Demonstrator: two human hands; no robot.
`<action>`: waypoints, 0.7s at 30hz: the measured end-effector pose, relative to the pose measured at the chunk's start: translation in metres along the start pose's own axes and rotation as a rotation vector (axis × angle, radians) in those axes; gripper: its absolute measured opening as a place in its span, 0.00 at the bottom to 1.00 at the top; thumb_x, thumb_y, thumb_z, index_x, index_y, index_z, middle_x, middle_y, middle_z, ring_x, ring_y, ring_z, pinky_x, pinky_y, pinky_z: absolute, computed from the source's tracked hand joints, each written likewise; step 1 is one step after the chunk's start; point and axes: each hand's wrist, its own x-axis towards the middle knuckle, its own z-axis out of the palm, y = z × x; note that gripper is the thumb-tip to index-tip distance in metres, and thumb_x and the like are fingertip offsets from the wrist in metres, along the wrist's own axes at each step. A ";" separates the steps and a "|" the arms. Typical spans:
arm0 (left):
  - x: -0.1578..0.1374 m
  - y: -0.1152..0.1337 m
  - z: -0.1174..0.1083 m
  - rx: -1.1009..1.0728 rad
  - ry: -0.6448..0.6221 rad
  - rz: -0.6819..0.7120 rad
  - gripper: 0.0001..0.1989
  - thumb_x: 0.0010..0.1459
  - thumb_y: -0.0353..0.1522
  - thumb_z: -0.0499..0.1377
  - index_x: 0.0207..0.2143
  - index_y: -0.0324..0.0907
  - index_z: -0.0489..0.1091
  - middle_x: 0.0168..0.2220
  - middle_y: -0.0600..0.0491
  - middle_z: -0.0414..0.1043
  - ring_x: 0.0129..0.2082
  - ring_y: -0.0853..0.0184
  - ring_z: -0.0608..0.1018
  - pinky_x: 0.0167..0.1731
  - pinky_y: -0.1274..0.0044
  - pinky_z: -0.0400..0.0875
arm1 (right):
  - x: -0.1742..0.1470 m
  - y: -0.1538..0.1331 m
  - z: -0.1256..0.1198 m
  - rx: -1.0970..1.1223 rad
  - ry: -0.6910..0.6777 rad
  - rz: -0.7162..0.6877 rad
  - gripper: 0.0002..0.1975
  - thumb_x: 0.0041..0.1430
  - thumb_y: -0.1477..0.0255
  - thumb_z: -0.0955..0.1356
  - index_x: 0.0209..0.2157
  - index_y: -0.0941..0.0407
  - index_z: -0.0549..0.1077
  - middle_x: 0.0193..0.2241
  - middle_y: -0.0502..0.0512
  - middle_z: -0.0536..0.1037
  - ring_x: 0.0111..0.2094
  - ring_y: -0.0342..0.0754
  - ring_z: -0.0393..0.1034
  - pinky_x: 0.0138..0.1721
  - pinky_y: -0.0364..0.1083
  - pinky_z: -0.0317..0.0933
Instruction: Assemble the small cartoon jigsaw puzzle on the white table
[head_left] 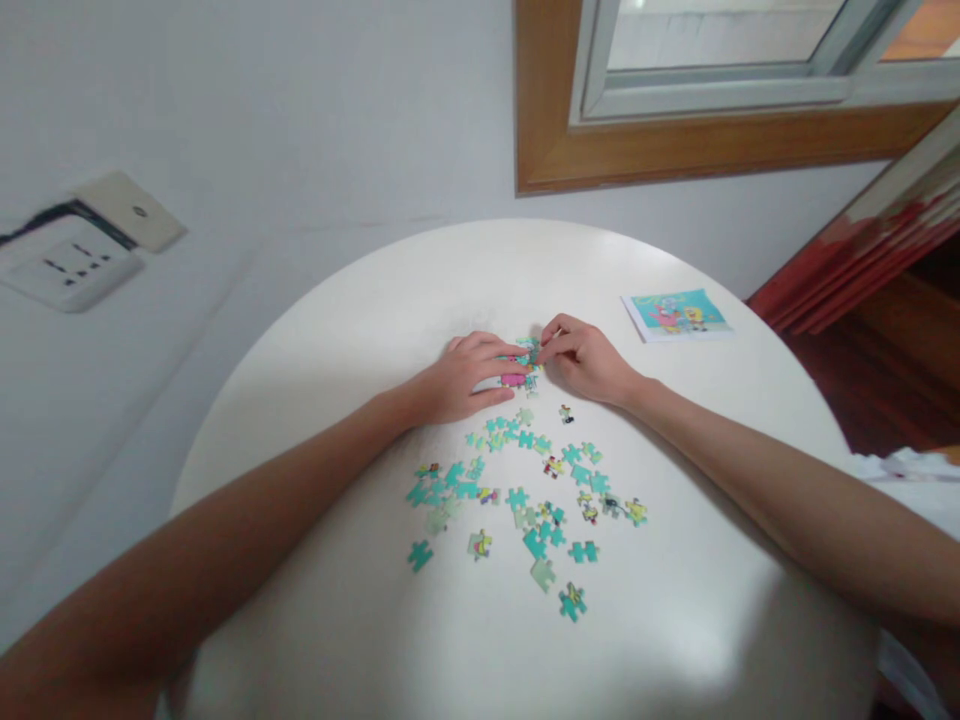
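A partly joined jigsaw puzzle, pink and teal, lies toward the far side of the round table. My left hand rests flat over its left part with the fingers stretched out, covering some of it. At the puzzle's right edge, my right hand is closed, thumb and forefinger pinched together. Whatever sits between those fingertips is too small and hidden to make out. Closer to me, many loose jigsaw pieces lie scattered, mostly teal and pale green. A single jigsaw piece with yellow and black lies just below my right hand.
A picture card with pink and yellow cartoon figures lies at the table's far right. The white round table stands near a wall with a wood-framed window. A power socket is on the left wall; a red curtain hangs at right.
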 end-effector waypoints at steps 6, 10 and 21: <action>-0.001 -0.001 0.001 -0.005 0.013 0.003 0.19 0.67 0.43 0.55 0.57 0.51 0.71 0.61 0.50 0.68 0.60 0.55 0.65 0.58 0.60 0.55 | 0.001 0.000 0.001 0.002 0.020 0.012 0.20 0.50 0.86 0.61 0.31 0.55 0.82 0.37 0.56 0.74 0.34 0.46 0.68 0.37 0.45 0.61; 0.000 0.000 0.000 -0.008 0.008 -0.003 0.19 0.66 0.43 0.56 0.57 0.51 0.71 0.62 0.51 0.68 0.60 0.55 0.64 0.58 0.60 0.55 | 0.001 -0.001 0.002 0.012 0.053 0.030 0.20 0.50 0.85 0.61 0.31 0.55 0.82 0.37 0.56 0.74 0.34 0.46 0.68 0.37 0.46 0.61; 0.000 -0.001 -0.001 -0.025 -0.009 -0.018 0.19 0.66 0.43 0.56 0.57 0.51 0.71 0.62 0.51 0.67 0.60 0.55 0.65 0.58 0.60 0.55 | 0.002 -0.003 0.002 0.038 0.042 0.024 0.18 0.49 0.86 0.60 0.27 0.57 0.80 0.33 0.55 0.76 0.34 0.46 0.70 0.39 0.46 0.62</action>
